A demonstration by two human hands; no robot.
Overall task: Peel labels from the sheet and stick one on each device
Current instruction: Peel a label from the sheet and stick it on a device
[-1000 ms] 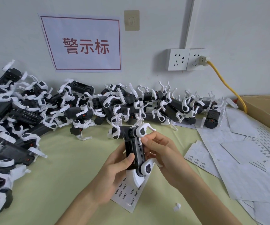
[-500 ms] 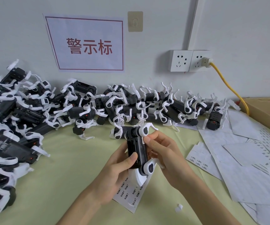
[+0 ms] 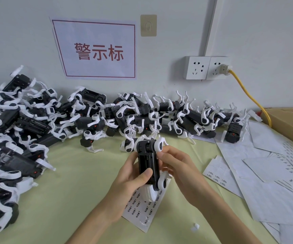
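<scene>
White wall [image 3: 265,32], red-lettered sign [image 3: 96,50], double socket [image 3: 207,67] — yellow cable [image 3: 247,92].

Device [image 3: 148,162] between hands, above label sheet [image 3: 143,210]; device pile [image 3: 36,120] behind, left; papers [image 3: 265,173] right.

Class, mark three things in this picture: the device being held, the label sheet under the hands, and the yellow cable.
device [image 3: 146,162], head view, on its black body.
label sheet [image 3: 143,211], head view, on its printed middle.
yellow cable [image 3: 246,92], head view, on its mid-run against the wall.

Head view — forward and down, close over table [image 3: 57,199]
</scene>
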